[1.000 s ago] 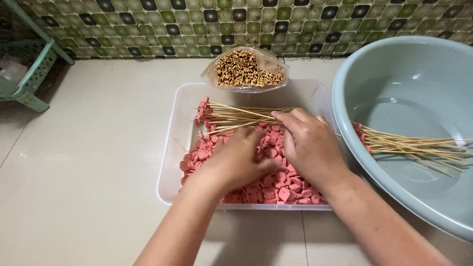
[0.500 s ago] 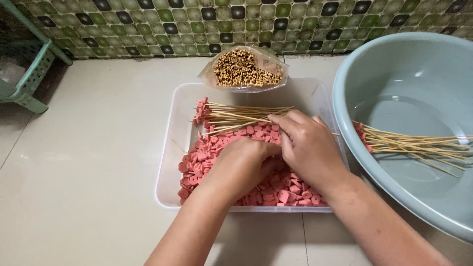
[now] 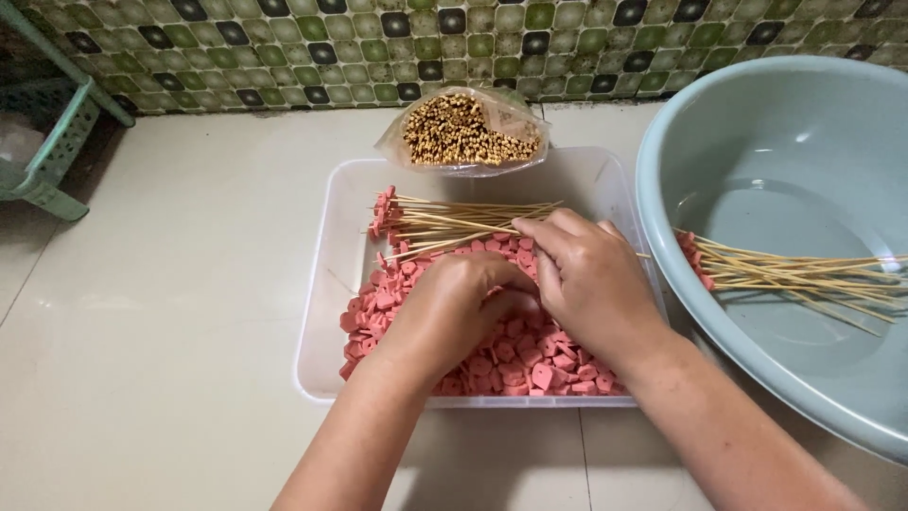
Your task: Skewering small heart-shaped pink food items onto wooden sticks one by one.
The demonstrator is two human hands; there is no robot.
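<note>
A clear plastic tray [image 3: 326, 284] on the tiled floor holds a heap of pink sausage slices [image 3: 388, 298]. My left hand [image 3: 449, 308] is curled down into the slices, fingers closed on something I cannot make out. My right hand [image 3: 586, 274] sits beside it, pinching the bundle of bamboo skewers [image 3: 445, 222] that lies across the tray's far half, each tipped with a pink slice at the left end. The two hands touch over the heap.
A large grey-green basin [image 3: 785, 170] at the right holds several finished skewers [image 3: 794, 274]. A plastic bag of unused skewers [image 3: 463, 132] stands end-on behind the tray. A mosaic tile wall runs along the back; a green plastic rack [image 3: 47, 161] stands far left.
My left hand has drawn in toward my right hand and curled tighter over the slices. The right hand has barely shifted on the skewers.
</note>
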